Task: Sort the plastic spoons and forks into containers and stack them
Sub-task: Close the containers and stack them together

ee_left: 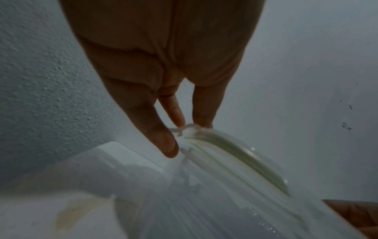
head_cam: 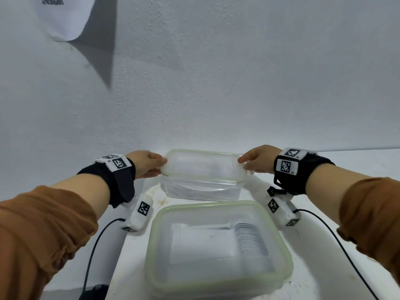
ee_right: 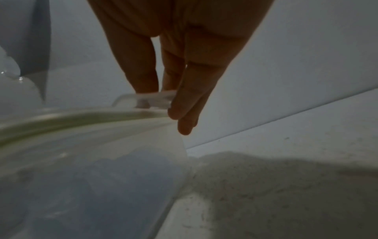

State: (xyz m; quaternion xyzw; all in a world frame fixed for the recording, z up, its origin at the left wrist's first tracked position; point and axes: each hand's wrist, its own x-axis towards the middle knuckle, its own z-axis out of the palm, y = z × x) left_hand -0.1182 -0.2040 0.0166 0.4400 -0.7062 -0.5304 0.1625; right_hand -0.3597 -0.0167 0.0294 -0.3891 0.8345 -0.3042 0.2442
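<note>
Two clear plastic containers with green-sealed lids stand on the white table. The far container [head_cam: 202,187] is held at both ends. My left hand [head_cam: 161,166] pinches its lid edge [ee_left: 235,155] at the left end, thumb on top. My right hand [head_cam: 242,163] pinches the lid's clip tab [ee_right: 143,98] at the right end. Both wrist views show fingertips [ee_left: 167,145] [ee_right: 184,127] on the rim. Its contents are blurred. I cannot tell whether it is lifted off the table. The near container [head_cam: 155,245] is lidded, with a stack of white spoons [head_cam: 249,239] inside.
A white wall [head_cam: 216,83] rises right behind the far container. A paper sheet [head_cam: 65,16] hangs on it at top left. Black cables [head_cam: 91,256] [head_cam: 346,252] trail from both wrist cameras across the table [head_cam: 324,267]. A dark object [head_cam: 95,292] sits at the bottom left.
</note>
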